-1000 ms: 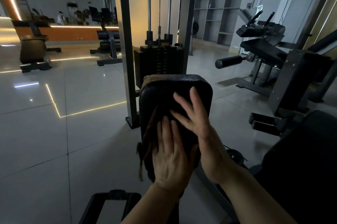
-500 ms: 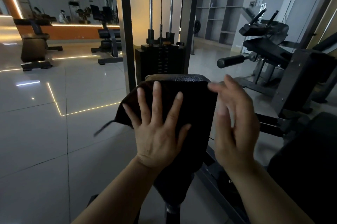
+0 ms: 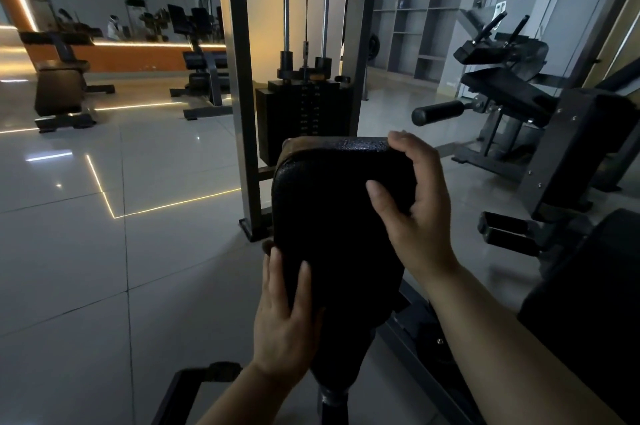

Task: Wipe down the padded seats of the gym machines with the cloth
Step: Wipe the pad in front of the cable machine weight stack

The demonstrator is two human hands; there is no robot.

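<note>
Your left hand (image 3: 282, 317) lies flat with straight fingers against the lower left edge of the black textured vinyl seat pad (image 3: 341, 213), and your right hand (image 3: 414, 203) grips the pad's upper right corner, fingers curled over the far edge and thumb on the face. The dark cloth cannot be made out against the black pad; only a brownish strip shows along the pad's top left edge (image 3: 294, 144), and whether that is the cloth or the pad's backing you cannot tell. If the cloth is under your left palm, press evenly and sweep across the whole face, then round the rolled edges where sweat likely gathers, while the right hand steadies the pad.

Just behind the pad stands the black weight stack (image 3: 304, 116) between grey steel uprights (image 3: 239, 85), near enough that your right knuckles could strike it on a far stroke. To the right sits a black leg machine with a foam roller (image 3: 438, 112), well apart. Benches (image 3: 60, 85) stand across the glossy tiled floor (image 3: 104, 251); their pads likely remain to wipe.
</note>
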